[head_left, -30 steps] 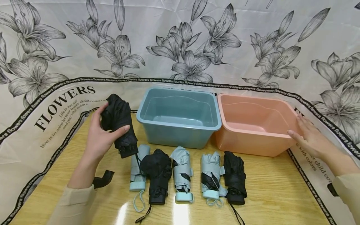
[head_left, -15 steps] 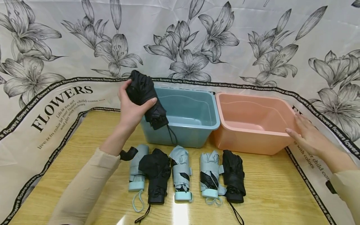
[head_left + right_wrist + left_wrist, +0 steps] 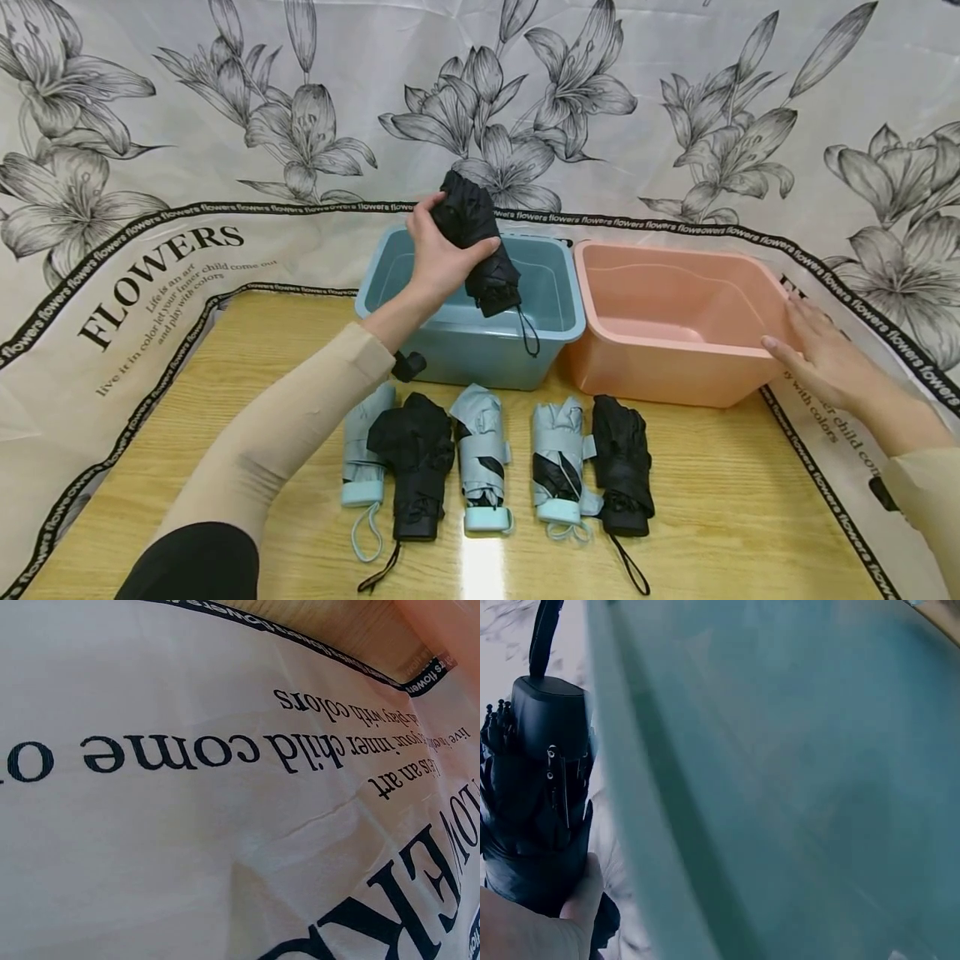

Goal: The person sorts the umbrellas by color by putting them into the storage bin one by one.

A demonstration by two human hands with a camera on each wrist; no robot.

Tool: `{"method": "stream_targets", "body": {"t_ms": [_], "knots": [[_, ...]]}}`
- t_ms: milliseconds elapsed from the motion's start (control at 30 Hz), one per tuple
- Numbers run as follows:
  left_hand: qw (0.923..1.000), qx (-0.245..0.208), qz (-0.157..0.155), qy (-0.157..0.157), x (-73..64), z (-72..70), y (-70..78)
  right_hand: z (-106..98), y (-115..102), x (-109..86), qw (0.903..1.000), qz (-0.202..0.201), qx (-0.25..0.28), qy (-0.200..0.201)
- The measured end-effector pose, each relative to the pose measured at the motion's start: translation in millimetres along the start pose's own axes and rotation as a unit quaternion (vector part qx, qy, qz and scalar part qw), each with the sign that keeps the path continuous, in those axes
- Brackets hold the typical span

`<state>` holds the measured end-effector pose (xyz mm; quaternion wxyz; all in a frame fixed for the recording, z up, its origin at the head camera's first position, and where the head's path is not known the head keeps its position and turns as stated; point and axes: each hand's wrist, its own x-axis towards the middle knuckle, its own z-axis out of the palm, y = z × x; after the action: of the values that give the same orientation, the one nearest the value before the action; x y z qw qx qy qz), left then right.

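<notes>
The left hand (image 3: 442,260) has its fingers and thumb clamped round the middle of a black folding umbrella (image 3: 474,218), thumb on the side facing the person, the other fingers on the far side. Beyond the fingers one end rises up and to the left; on the other side of the thumb the handle end (image 3: 498,298) slants down and to the right, with a wrist strap (image 3: 531,335) hanging from it. In the head view, fingers and umbrella are in front of and above the inside of a blue plastic bin (image 3: 480,358). The left wrist view shows metal rib tips (image 3: 502,720) beside the handle.

To the right of those fingers, beside the blue bin, stands a salmon-pink plastic bin (image 3: 667,372). The right hand (image 3: 828,358) lies at its right end, fingers straight, the thumb spread from them at the rim.

Nearer the person than the left fingers, five folded umbrellas lie in a row on the table (image 3: 735,492): grey-blue (image 3: 363,446), black (image 3: 418,467), grey-blue (image 3: 480,450), grey-blue (image 3: 557,442) and black (image 3: 624,458). The first black one partly overlaps its left neighbour. Behind the fingers hangs a cloth (image 3: 645,179) printed with lilies.
</notes>
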<state>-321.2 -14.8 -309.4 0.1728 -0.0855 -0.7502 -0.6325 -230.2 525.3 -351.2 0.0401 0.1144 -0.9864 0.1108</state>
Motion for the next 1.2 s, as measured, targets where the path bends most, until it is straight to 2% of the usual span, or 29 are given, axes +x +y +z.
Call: {"method": "stream_targets", "body": {"t_ms": [267, 433, 633, 767, 867, 1067, 1200], "knots": [[0.9970, 0.048, -0.032, -0.052, 9.6, 38.4, -13.9, 0, 4, 1.7, 1.0000, 0.004, 0.001, -0.005], [0.9886, 0.093, -0.052, -0.106, 14.2, 52.4, -23.1, 0, 4, 1.8, 0.9999, 0.006, 0.000, -0.008], [0.9707, 0.120, -0.073, -0.195, 15.0, 63.7, -33.7, -1, 1, 0.8, 0.9999, 0.009, 0.001, -0.011], [0.9552, 0.155, -0.086, -0.237, 15.2, 68.9, -39.7, -1, -1, 0.0, 0.9999, 0.008, 0.004, -0.012], [0.9446, 0.180, -0.098, -0.257, 15.8, 71.3, -42.1, -1, -1, -0.8, 0.9999, 0.008, 0.005, -0.013], [0.9287, 0.206, -0.133, -0.279, 20.0, 72.5, -46.3, -1, 0, -1.6, 0.9999, 0.010, 0.000, -0.010], [0.9111, 0.236, -0.151, -0.302, 23.9, 71.5, -49.8, -1, 0, -0.4, 0.9999, 0.007, -0.001, -0.011]]}}
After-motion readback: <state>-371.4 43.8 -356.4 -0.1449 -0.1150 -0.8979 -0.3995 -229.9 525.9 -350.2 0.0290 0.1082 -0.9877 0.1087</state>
